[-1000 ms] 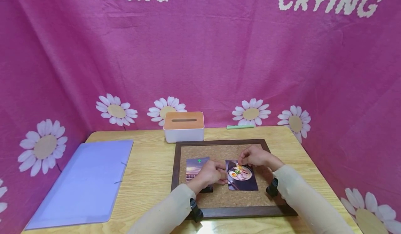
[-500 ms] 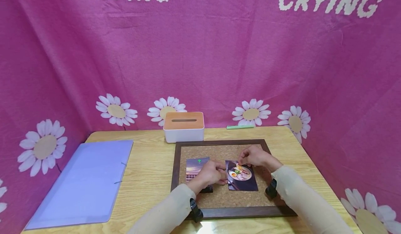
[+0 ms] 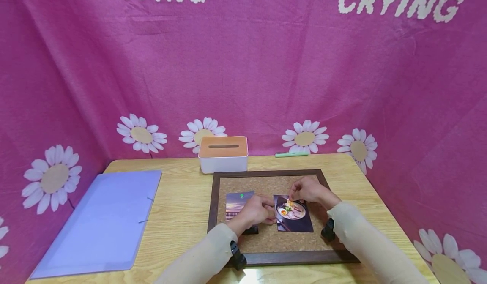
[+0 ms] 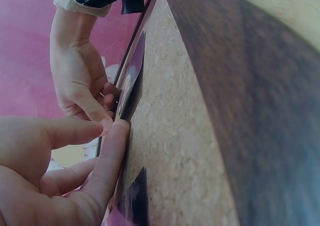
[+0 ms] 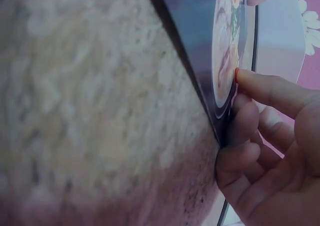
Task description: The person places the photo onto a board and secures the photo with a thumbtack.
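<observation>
On the cork board (image 3: 281,244) lies a photo of a ramen bowl (image 3: 292,220). My right hand (image 3: 307,189) pinches a small red push pin (image 5: 236,75) between thumb and forefinger at the photo's far edge, the other fingers curled beside it. The fingertips of my left hand (image 3: 258,210) press at the left edge of the same photo, thumb and forefinger tips close together in the left wrist view. Part of that photo bows up off the cork there. Under my left hand is a sunset photo (image 3: 235,203), partly covered, with a green push pin (image 3: 242,195) near its top.
Behind the board stands a white tissue box (image 3: 223,164) with a wooden lid. A green pen (image 3: 291,154) lies at the table's back edge, and a lilac folder (image 3: 100,222) to the left. A pink daisy-print curtain (image 3: 262,72) surrounds the table.
My right wrist and forearm have shifted very slightly to the left, while the fingertips stay at the ramen photo's far edge. The left hand and both photos hold still.
</observation>
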A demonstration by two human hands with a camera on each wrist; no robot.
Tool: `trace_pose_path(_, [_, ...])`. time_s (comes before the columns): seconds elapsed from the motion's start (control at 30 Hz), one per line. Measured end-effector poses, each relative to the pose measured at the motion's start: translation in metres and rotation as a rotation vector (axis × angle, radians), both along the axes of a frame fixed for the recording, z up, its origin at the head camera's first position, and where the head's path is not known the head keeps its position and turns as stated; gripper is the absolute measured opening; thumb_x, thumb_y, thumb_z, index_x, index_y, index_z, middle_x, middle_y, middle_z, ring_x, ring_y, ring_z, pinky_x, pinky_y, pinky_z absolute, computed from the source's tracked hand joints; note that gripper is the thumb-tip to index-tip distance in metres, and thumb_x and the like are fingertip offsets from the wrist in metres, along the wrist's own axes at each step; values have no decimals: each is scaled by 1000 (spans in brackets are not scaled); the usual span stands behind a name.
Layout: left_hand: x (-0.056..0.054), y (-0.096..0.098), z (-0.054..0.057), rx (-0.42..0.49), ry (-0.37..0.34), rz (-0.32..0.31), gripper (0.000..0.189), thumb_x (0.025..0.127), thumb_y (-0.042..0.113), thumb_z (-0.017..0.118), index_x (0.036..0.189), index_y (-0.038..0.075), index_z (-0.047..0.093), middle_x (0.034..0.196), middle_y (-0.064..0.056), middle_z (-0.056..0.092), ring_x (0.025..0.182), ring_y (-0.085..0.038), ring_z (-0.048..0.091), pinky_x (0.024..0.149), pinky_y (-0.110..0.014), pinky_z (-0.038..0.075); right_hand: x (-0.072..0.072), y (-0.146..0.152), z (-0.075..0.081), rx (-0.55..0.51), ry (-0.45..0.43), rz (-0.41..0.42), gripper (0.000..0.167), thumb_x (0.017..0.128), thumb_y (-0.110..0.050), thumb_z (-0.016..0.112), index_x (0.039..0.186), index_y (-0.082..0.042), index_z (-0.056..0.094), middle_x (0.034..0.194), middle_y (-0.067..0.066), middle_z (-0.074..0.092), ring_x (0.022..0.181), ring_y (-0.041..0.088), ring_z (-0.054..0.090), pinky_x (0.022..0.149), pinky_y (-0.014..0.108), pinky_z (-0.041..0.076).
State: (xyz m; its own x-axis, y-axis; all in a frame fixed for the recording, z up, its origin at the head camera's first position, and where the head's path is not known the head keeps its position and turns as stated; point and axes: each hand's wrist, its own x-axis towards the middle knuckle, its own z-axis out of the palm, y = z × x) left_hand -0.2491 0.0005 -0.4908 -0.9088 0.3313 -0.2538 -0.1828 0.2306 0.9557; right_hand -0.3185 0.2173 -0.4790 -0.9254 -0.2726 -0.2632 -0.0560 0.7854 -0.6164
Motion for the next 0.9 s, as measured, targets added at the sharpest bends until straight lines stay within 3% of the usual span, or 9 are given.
trace_pose_path(0.3, [0, -5, 4, -28, 8, -16, 42, 86, -10, 64, 128, -9, 61, 91, -14, 69, 77, -23, 73, 68, -33, 63, -1, 2, 1, -7, 9, 29, 5, 89, -13, 72, 84, -12, 71, 71, -2, 60, 64, 14, 52, 55, 25, 36])
trace_pose_path(0.5, [-2, -25, 13, -63, 56, -31, 37, 89, -6, 59, 126, -8, 61, 98, -18, 69, 84, -29, 74, 73, -36, 63, 1, 12, 7, -45, 11, 39, 7, 94, -12, 64, 90, -10, 70, 82, 2, 65, 68, 16, 57, 56, 27, 41])
trace_pose_path(0.73, [-14, -64, 34, -323, 218, -21, 28, 93, 11, 64, 120, 3, 70, 100, -9, 69, 84, -20, 67, 70, -30, 57, 3, 28, 24, -66, 37, 13, 13, 95, -10, 62, 102, -3, 70, 88, 6, 70, 76, 21, 61, 63, 30, 48])
trace_pose_path(0.9, [-22, -96, 50, -491, 309, 32, 27, 95, 21, 65, 118, 8, 73, 105, -6, 72, 88, -16, 63, 74, -30, 52, 6, 40, 34, -15, 90, 23, 18, 96, -11, 60, 109, -2, 69, 87, 7, 69, 77, 19, 61, 67, 31, 51])
